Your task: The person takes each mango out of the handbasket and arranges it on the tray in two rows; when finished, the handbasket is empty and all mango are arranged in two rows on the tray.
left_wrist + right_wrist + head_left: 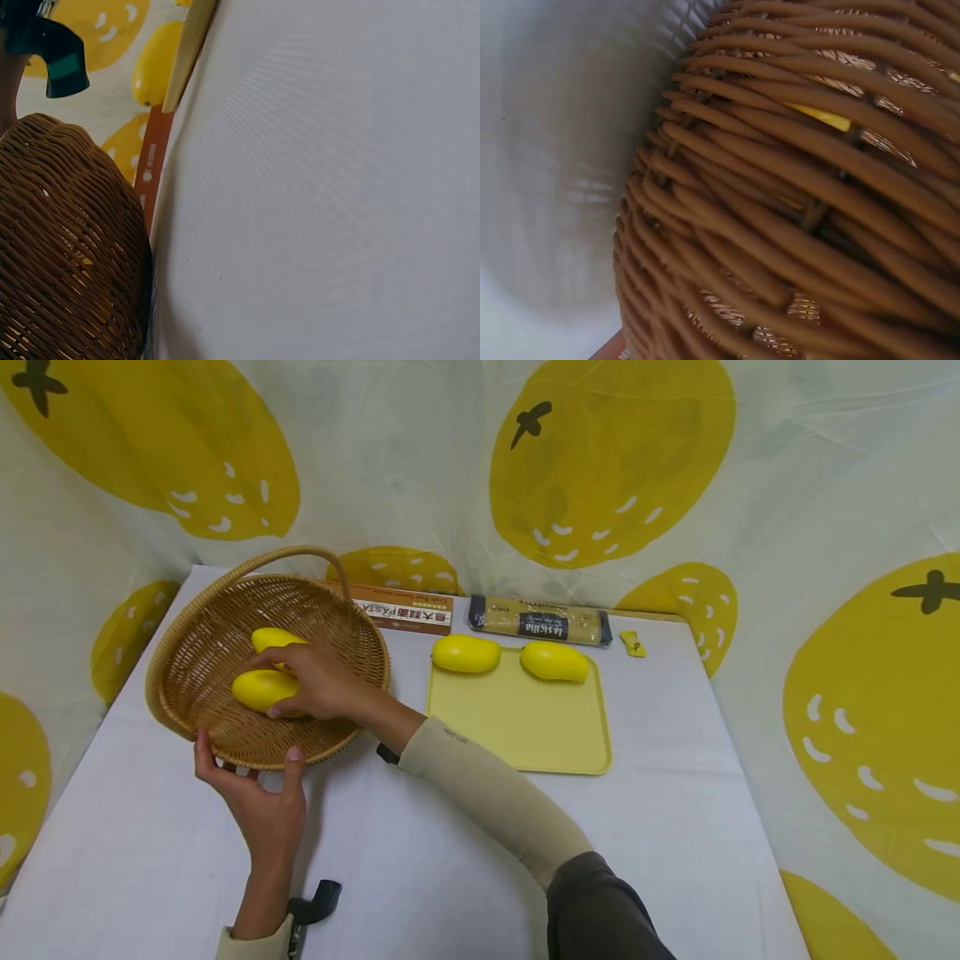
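A wicker basket (180,660) with an arched handle stands at the left of the table, tilted towards me. Two yellow mangoes lie inside it: a far mango (273,637) and a near mango (258,691). My right hand (322,681) reaches into the basket and grips the near mango between thumb and fingers; its fingers partly cover both fruits. At the basket's near rim my left hand (258,802) holds the wickerwork, some of its fingers hidden beneath. Both wrist views show the basket's woven outside (67,240), with bits of yellow through the gaps in the right one.
Right of the basket lies a pale yellow tray (517,727), with a left mango (465,653) and a right mango (555,661) along its far edge. Behind are a brown pasta box (412,610), a spaghetti packet (540,620) and a small yellow wrapper (632,644). Patterned cloth encloses the table.
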### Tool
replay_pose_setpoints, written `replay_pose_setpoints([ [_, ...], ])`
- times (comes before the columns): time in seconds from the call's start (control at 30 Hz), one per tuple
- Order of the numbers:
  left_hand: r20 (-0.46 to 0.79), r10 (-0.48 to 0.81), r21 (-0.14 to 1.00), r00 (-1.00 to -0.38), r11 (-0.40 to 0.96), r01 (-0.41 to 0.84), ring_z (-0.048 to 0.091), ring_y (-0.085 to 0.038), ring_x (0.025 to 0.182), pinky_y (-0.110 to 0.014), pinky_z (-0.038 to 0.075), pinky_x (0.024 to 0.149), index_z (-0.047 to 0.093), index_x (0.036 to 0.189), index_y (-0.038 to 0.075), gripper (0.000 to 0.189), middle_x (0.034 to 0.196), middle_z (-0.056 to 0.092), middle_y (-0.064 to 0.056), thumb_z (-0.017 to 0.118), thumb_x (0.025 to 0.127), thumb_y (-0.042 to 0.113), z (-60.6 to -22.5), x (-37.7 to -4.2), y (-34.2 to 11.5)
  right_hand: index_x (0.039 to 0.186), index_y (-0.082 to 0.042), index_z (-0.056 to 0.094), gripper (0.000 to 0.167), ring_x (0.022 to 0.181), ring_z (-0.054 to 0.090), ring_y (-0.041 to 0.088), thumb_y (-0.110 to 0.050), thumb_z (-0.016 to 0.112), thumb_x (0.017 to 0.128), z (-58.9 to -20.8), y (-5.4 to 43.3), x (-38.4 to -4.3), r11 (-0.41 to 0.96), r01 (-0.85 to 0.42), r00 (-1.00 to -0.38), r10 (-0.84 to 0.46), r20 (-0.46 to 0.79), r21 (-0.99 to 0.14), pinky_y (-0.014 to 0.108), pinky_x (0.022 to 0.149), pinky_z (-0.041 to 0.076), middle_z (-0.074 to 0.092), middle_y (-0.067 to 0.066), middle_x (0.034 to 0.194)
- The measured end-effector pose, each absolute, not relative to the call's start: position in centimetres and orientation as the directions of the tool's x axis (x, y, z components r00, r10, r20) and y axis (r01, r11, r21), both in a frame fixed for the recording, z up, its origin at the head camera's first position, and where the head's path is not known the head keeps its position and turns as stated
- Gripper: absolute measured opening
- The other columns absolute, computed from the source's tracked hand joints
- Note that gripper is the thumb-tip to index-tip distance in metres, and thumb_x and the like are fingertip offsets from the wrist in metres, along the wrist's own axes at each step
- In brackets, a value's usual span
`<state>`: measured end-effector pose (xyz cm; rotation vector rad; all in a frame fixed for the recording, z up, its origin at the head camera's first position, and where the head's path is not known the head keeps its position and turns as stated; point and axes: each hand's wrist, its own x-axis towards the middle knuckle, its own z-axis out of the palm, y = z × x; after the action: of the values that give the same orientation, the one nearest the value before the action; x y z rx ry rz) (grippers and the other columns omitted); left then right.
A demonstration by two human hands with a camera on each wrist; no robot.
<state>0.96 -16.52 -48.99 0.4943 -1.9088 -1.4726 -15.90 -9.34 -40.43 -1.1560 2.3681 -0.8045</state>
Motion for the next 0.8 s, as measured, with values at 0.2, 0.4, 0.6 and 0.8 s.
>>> replay_pose_setpoints([
  [0.2, 0.279, -0.643, 0.947, -0.713, 0.309, 0.092, 0.034, -0.029, 0.155, -0.039, 0.041, 0.121, 0.011, 0.167, 0.018, 0.102, 0.175, 0.013, 0.0, 0.077, 0.089, 0.021, -49.2, 1.0, -16.7, 0.152, -0.028, 0.057, 0.068, 0.142, 0.049, 0.003, -0.034, 0.085, 0.09, -40.7, -10.5, -16.1, 0.52, -0.609, -0.573, -0.81, -0.121, -0.599, 0.018, 0.116, 0.032, 0.057, -0.014, 0.155],
  [0.4, 0.292, -0.633, 0.943, -0.717, 0.314, 0.107, 0.034, -0.027, 0.155, -0.039, 0.042, 0.121, 0.012, 0.167, 0.02, 0.103, 0.175, 0.014, 0.002, 0.078, 0.088, 0.021, -49.2, 1.0, -16.7, 0.154, -0.025, 0.055, 0.069, 0.141, 0.05, 0.006, -0.031, 0.084, 0.092, -40.9, -10.9, -16.1, 0.526, -0.657, -0.55, -0.824, -0.133, -0.54, 0.019, 0.12, 0.028, 0.058, -0.012, 0.155],
  [0.6, 0.291, -0.637, 0.944, -0.714, 0.313, 0.106, 0.034, -0.027, 0.155, -0.038, 0.043, 0.119, 0.012, 0.167, 0.02, 0.102, 0.174, 0.014, 0.001, 0.077, 0.088, 0.02, -49.1, 1.0, -16.7, 0.15, -0.023, 0.06, 0.065, 0.134, 0.055, 0.003, -0.031, 0.086, 0.09, -41.2, -11.3, -15.8, 0.549, -0.667, -0.553, -0.818, -0.159, -0.503, 0.015, 0.113, 0.035, 0.064, -0.011, 0.148],
  [0.8, 0.281, -0.64, 0.946, -0.715, 0.309, 0.095, 0.035, -0.027, 0.155, -0.038, 0.043, 0.12, 0.011, 0.167, 0.021, 0.103, 0.174, 0.014, 0.002, 0.077, 0.088, 0.02, -49.2, 1.1, -16.7, 0.153, -0.028, 0.056, 0.069, 0.131, 0.054, 0.002, -0.036, 0.085, 0.091, -41.3, -11.2, -15.1, 0.566, -0.682, -0.529, -0.819, -0.222, -0.463, 0.017, 0.111, 0.036, 0.06, -0.013, 0.151],
])
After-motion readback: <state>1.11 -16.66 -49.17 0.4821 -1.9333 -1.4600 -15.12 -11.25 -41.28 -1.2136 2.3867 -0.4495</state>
